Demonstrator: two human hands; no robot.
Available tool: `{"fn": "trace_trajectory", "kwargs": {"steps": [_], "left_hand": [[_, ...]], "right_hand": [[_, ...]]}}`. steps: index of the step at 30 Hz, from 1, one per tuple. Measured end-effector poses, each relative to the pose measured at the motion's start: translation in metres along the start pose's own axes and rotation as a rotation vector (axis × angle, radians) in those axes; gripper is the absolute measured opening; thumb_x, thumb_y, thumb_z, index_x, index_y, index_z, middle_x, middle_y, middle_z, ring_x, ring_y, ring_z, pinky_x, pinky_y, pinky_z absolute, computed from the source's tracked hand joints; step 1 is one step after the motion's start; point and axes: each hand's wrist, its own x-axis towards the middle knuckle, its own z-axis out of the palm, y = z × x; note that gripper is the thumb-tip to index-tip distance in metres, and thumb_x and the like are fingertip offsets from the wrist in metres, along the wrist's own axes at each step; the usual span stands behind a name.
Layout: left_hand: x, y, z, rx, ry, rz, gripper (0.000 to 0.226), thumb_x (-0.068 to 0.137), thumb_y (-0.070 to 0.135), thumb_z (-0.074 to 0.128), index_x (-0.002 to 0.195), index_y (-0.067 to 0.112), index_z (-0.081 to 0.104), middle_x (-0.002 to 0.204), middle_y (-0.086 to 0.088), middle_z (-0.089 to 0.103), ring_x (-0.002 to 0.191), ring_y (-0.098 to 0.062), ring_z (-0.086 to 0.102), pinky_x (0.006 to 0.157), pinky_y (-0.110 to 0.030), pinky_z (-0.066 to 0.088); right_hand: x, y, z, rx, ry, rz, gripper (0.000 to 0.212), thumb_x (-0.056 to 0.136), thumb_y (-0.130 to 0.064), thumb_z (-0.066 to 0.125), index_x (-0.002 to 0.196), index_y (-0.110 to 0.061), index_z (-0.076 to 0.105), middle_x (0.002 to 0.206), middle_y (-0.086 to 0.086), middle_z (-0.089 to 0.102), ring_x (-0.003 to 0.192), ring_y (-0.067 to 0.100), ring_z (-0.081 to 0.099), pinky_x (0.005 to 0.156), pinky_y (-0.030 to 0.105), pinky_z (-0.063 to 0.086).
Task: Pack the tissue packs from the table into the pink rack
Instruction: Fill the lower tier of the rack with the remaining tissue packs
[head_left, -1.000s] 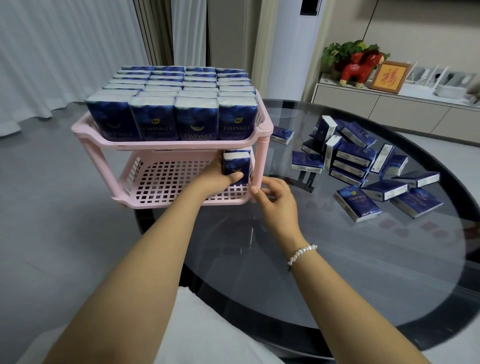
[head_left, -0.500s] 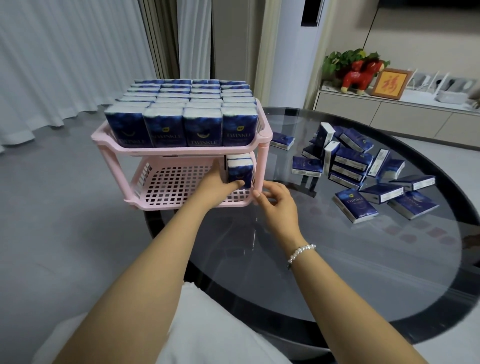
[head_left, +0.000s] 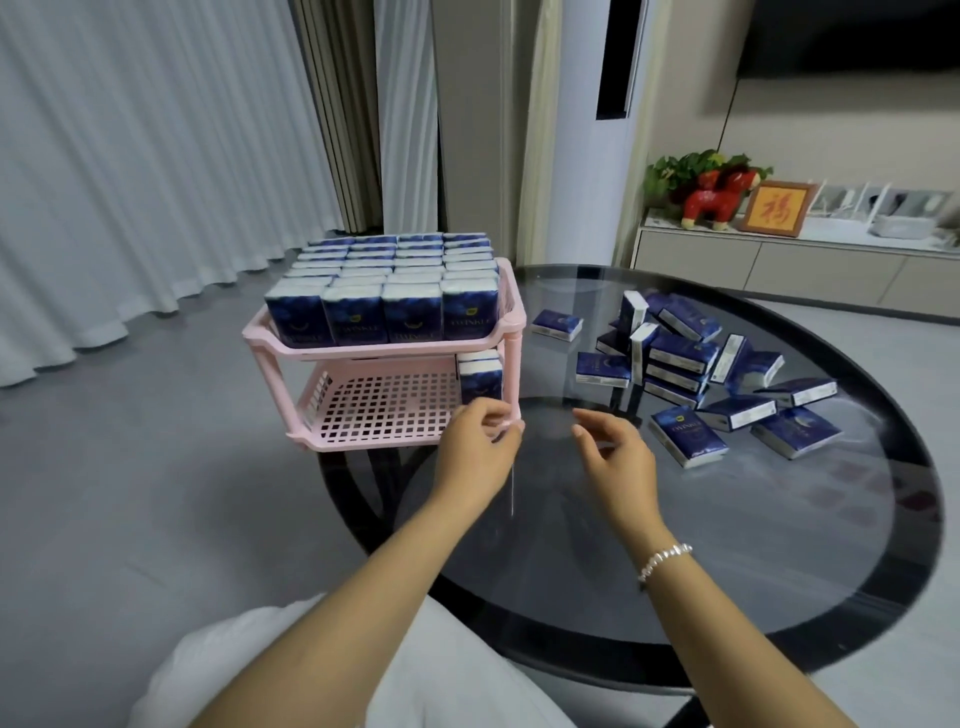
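While both hands hover at the near table edge, nothing is held.
Lap: white cloth (head_left: 363, 670) at the bottom of the head view, nearest the camera.
Right wrist: one white bead bracelet (head_left: 664, 560).
Right hand (head_left: 615, 460): fingers loosely curled, thumb and forefinger narrowly apart, holding nothing, above bare glass, apart from the rack.
Left hand (head_left: 475, 454): fingers loosely curled, thumb and fingertips close together at the rack's near right corner post, holding no pack; contact with the rack cannot be told.
Table: one round dark glass table (head_left: 727, 545) with a black rim.
Rack: one pink plastic two-tier rack (head_left: 387, 434) with a grid floor, standing on the left edge of the table.
Lower tier: upright dark blue tissue packs (head_left: 480, 376) in the right corner, just behind the left hand; two white tops show, more cannot be told.
Upper tier: full of upright blue tissue packs (head_left: 387, 306), four across, about seven rows deep.
Loose packs: scattered blue tissue packs pile (head_left: 691, 358) on the right half of the glass, roughly fifteen, some flat, some on edge, exact count unclear.
Single pack: one flat blue pack (head_left: 557, 325) lying apart, between rack and pile.
Far wall: one low beige cabinet (head_left: 779, 262) carrying one red horse figurine (head_left: 719, 200), one framed red character picture (head_left: 776, 208) and green leaves (head_left: 675, 169).
Far left: white pleated curtains (head_left: 145, 156).
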Motion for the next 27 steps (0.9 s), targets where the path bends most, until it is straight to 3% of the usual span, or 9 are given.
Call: {"fn": "trace_trajectory", "kwargs": {"steps": [3, 8, 11, 15, 18, 20, 23, 27], "left_hand": [[-0.008, 0.010, 0.023, -0.040, -0.052, -0.010, 0.016, 0.087, 0.019, 0.066, 0.102, 0.014, 0.064, 0.098, 0.001, 0.062, 0.078, -0.003, 0.058, 0.067, -0.005, 0.043], [-0.012, 0.020, 0.064, -0.044, -0.127, -0.058, 0.015, 0.087, 0.022, 0.066, 0.101, 0.016, 0.064, 0.101, -0.001, 0.065, 0.083, -0.009, 0.061, 0.074, -0.015, 0.047], [-0.016, 0.020, 0.083, -0.026, -0.167, -0.106, 0.016, 0.087, 0.025, 0.064, 0.102, 0.018, 0.064, 0.103, 0.000, 0.065, 0.084, -0.008, 0.060, 0.081, -0.024, 0.051], [-0.016, 0.019, 0.094, -0.028, -0.179, -0.141, 0.015, 0.089, 0.028, 0.062, 0.102, 0.021, 0.063, 0.104, 0.003, 0.065, 0.085, -0.006, 0.060, 0.072, -0.017, 0.045], [-0.015, 0.015, 0.094, -0.073, -0.153, -0.135, 0.022, 0.091, 0.027, 0.061, 0.110, 0.017, 0.065, 0.104, 0.002, 0.068, 0.086, -0.009, 0.063, 0.071, -0.017, 0.045], [-0.013, 0.012, 0.092, -0.146, -0.167, -0.140, 0.031, 0.092, 0.026, 0.059, 0.120, 0.013, 0.061, 0.107, 0.002, 0.068, 0.087, -0.012, 0.066, 0.072, -0.018, 0.048], [-0.010, 0.016, 0.090, -0.296, -0.243, -0.194, 0.044, 0.094, 0.027, 0.057, 0.134, 0.011, 0.049, 0.107, 0.003, 0.065, 0.087, -0.011, 0.068, 0.060, -0.020, 0.050], [-0.008, 0.018, 0.093, -0.559, -0.291, -0.290, 0.043, 0.091, 0.014, 0.061, 0.130, 0.010, 0.047, 0.112, -0.011, 0.067, 0.089, -0.015, 0.068, 0.072, -0.026, 0.057]], "right_hand": [[0.001, 0.013, -0.027, -0.191, 0.110, -0.057, 0.022, 0.088, -0.015, 0.062, 0.109, -0.012, 0.067, 0.101, 0.005, 0.062, 0.096, 0.020, 0.055, 0.088, 0.031, 0.044], [0.011, 0.031, -0.067, -0.450, 0.254, 0.068, 0.032, 0.087, -0.022, 0.063, 0.117, -0.011, 0.062, 0.114, 0.013, 0.054, 0.110, 0.030, 0.042, 0.097, 0.037, 0.032], [0.017, 0.038, -0.082, -0.571, 0.215, 0.161, 0.042, 0.087, -0.031, 0.061, 0.125, -0.014, 0.056, 0.123, 0.014, 0.050, 0.116, 0.032, 0.039, 0.100, 0.039, 0.031], [0.020, 0.048, -0.087, -0.646, 0.106, 0.259, 0.049, 0.088, -0.041, 0.058, 0.131, -0.020, 0.050, 0.121, 0.015, 0.056, 0.115, 0.035, 0.042, 0.097, 0.039, 0.034], [0.020, 0.050, -0.085, -0.563, 0.103, 0.229, 0.051, 0.082, -0.039, 0.065, 0.128, -0.020, 0.053, 0.115, 0.012, 0.061, 0.110, 0.031, 0.049, 0.092, 0.037, 0.040], [0.017, 0.047, -0.082, -0.348, 0.110, 0.207, 0.050, 0.078, -0.033, 0.071, 0.124, -0.018, 0.057, 0.110, 0.007, 0.064, 0.100, 0.021, 0.056, 0.086, 0.032, 0.046], [0.007, 0.037, -0.071, -0.087, 0.074, 0.189, 0.045, 0.076, -0.026, 0.075, 0.118, -0.020, 0.061, 0.104, 0.002, 0.066, 0.087, 0.010, 0.061, 0.078, 0.022, 0.050], [-0.002, 0.031, -0.059, -0.046, -0.021, 0.064, 0.045, 0.072, -0.027, 0.079, 0.113, -0.026, 0.060, 0.105, -0.007, 0.059, 0.086, 0.000, 0.060, 0.072, 0.007, 0.046]]}}
